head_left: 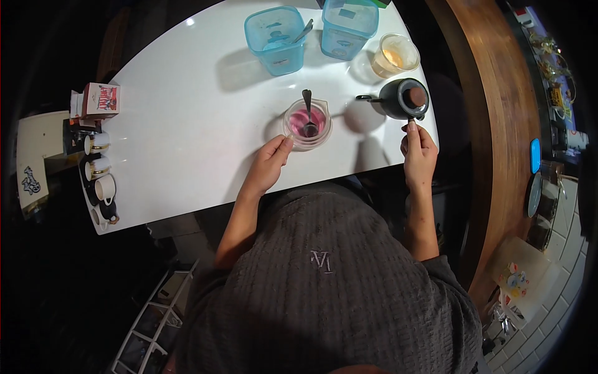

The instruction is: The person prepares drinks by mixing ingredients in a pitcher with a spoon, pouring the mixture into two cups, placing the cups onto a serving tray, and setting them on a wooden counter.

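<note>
My left hand (269,163) is closed at the near left side of a clear glass measuring jug (329,128), thumb by its rim. Pink stuff lies in the jug, and a metal spoon (307,103) leans in it with its handle pointing away from me. My right hand (419,151) grips the handle of a dark teapot (392,103) with a brown lid knob. The teapot's thin spout points left, toward the jug. It is over the table's right edge, and its shadow falls apart from it.
On the white table (187,131) stand a blue plastic tub (283,61) with a spoon in it, a second blue tub (346,43) and a clear cup (405,61) with yellowish contents. Several cups (104,187) and a small box (101,100) line the left edge. A wooden counter (476,93) runs along the right.
</note>
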Demonstrator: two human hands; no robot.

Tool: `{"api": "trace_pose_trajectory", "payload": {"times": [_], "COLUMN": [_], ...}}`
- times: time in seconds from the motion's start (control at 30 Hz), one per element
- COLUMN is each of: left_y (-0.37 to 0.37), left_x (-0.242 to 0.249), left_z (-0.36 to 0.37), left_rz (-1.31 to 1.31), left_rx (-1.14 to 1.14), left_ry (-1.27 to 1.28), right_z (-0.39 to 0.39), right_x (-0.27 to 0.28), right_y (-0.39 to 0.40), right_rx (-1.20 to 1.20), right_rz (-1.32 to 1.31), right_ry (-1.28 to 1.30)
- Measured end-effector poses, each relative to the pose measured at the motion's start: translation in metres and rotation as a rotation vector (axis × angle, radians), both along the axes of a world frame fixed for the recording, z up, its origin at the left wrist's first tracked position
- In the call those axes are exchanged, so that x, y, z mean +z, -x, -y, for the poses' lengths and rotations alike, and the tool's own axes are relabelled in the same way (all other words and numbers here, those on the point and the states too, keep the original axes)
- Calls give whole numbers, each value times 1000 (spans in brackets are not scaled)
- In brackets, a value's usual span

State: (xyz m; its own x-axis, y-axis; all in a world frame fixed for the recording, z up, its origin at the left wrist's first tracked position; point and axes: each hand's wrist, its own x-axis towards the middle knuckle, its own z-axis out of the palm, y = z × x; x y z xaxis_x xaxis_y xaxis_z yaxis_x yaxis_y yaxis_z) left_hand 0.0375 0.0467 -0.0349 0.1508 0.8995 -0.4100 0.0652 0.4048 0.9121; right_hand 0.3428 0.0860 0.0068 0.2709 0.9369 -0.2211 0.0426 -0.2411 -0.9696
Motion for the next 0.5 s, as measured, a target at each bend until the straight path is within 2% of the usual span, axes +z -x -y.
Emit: {"api": "trace_pose_trajectory", "payload": {"times": [0.13,0.2,0.5], "left_y": [6,10,20], "left_x": [8,10,27], "left_z": [2,2,7], "left_rz": [58,56,89], "left_rx": [48,76,101], "left_ry": [-39,-60,-84], "right_z": [1,-1,-11], "right_x": [31,43,55], "right_y": [15,28,54], "right_rx": [77,117,232], "right_rz": [-31,98,303], "right_ry": [-45,-88,-191]}}
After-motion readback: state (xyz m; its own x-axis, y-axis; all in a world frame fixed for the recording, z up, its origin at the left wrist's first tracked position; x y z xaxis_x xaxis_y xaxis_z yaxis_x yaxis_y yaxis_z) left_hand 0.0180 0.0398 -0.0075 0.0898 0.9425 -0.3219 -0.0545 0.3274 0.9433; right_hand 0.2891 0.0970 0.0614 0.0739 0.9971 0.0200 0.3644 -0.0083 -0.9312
